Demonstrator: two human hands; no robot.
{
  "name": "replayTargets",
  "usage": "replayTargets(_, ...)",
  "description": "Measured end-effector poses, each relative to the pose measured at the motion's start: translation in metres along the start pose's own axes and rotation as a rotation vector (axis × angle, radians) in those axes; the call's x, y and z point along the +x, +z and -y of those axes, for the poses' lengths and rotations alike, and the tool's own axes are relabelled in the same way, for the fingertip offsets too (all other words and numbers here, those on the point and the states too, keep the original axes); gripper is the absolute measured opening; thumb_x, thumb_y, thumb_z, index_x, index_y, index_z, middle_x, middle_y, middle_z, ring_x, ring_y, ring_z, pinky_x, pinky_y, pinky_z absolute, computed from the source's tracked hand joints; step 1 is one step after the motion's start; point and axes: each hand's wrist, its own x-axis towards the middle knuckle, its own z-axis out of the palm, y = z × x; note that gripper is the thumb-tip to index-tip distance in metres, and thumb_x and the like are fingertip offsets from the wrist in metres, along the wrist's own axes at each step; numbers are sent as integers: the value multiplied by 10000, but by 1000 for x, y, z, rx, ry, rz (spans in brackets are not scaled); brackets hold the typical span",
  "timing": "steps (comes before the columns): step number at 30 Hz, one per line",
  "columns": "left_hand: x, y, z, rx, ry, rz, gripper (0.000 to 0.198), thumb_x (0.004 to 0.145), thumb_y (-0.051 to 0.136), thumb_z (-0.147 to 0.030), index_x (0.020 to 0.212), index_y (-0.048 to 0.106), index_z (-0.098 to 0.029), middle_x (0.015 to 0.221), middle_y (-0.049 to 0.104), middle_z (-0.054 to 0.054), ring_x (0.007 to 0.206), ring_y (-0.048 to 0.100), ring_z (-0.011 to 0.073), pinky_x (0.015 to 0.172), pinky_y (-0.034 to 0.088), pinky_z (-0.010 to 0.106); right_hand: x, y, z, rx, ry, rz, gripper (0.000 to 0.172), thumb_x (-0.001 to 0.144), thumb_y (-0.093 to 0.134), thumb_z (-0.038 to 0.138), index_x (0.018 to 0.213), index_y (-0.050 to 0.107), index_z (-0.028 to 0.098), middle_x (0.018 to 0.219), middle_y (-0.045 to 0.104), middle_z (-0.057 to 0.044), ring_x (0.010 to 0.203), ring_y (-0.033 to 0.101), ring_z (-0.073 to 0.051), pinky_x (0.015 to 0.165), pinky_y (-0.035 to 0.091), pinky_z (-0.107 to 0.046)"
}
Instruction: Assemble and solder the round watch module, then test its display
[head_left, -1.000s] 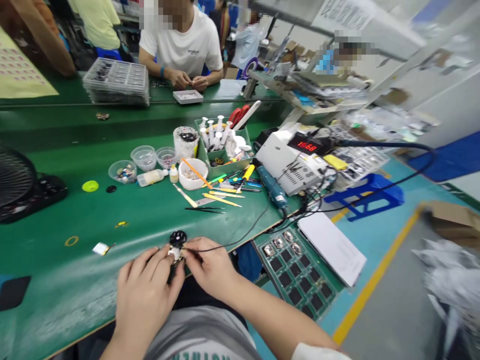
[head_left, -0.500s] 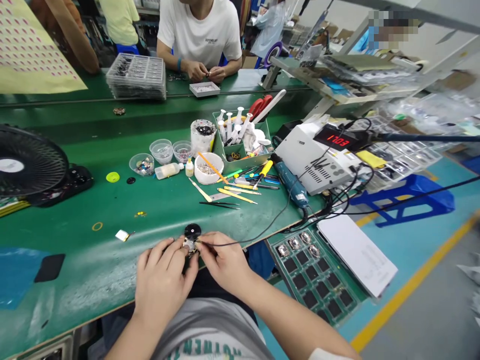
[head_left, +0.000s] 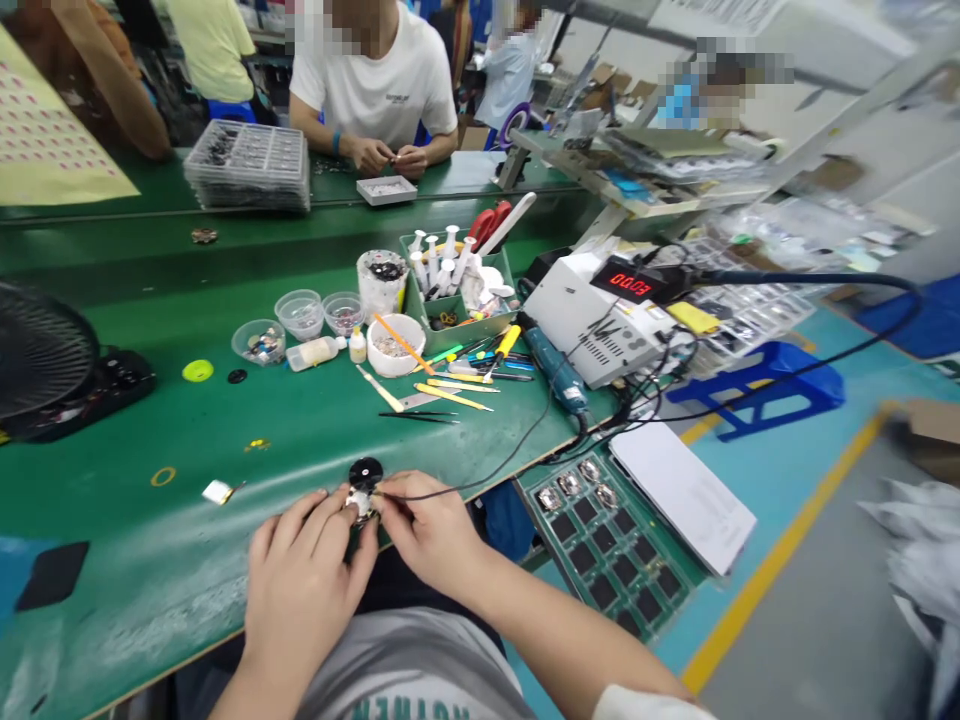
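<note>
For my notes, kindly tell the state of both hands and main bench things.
Left hand: holding small round silver piece
Right hand: at that piece, grip unclear
Black digital display: lit red
Larger translucent plastic bottle: lying sideways
Round white bowl: uncovered
Green plastic box: uncovered, holding white syringes

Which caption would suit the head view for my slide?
At a green workbench, the left hand holds a small assembly with a round black disc; a thin cable runs from the right hand.
</note>
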Motion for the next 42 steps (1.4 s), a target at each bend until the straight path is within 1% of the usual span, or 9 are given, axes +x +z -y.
replayTargets(5,-4,2,6,21,88,-36,112,947,687,-288,1027,697,-210,1052,825,61,979,699,303,796,419,418,-3,3,1,8,49,27,123,977,631,195,1078,699,213,971,806,-77,904,785,-197,862,641,-306)
replayTargets(18,-10,5,13,42,152,-26,132,943,670,-253,1067,703,-222,1076,821,44,1016,688,293,781,415,398,-5,6,-1,6,43,-6,133,974,621,213,1070,712,208,942,802,-74,853,777,-185,823,636,-274)
replayTargets(26,0,0,-3,8,17,-14,79,989,644,-280,1015,679,-214,1087,807,64,1016,686,300,840,421,418,-2,1,-1,59,27,-18,130,982,610,212,1058,715,200,932,789,-78,845,758,-187,795,625,-290)
replayTargets(29,3,2,-3,18,-23,-23,70,975,670,-284,970,671,-214,1048,779,66,971,679,269,821,414,392,-3,-8,1,182,52,-55,98,990,625,247,1022,709,209,912,755,-76,803,736,-182,723,613,-287)
replayTargets(31,3,2,-3,48,-73,-24,119,970,685,-315,910,660,-215,968,751,65,893,660,259,786,400,383,-9,-17,1,325,139,-71,108,995,642,305,1009,695,212,914,720,-69,700,702,-160,633,595,-271)
replayTargets(33,1,1,-5,77,-129,-11,190,968,692,-371,865,647,-218,895,726,59,826,635,258,758,386,387,-19,-28,-1,431,242,-28,137,1002,644,349,1001,678,217,928,705,-62,614,667,-138,576,577,-263)
replayTargets(35,-3,-3,-8,56,-171,25,219,976,680,-415,895,654,-212,885,723,59,828,633,264,758,390,393,-33,-41,-8,395,288,69,160,1003,639,361,933,669,220,892,713,-58,609,661,-144,576,570,-263)
replayTargets(39,-12,-21,2,-67,-216,69,232,1012,618,-407,1097,661,-195,1029,752,80,954,670,269,826,441,397,-65,-65,-41,44,321,266,214,1004,562,351,869,674,229,902,764,-92,773,732,-217,715,600,-314)
replayTargets(42,-14,-36,37,24,-317,92,247,1040,550,-376,1160,658,-189,1132,753,110,1045,679,293,890,470,424,-86,-75,-69,-304,472,515,250,997,488,280,977,727,208,1093,785,-158,970,776,-295,839,612,-387)
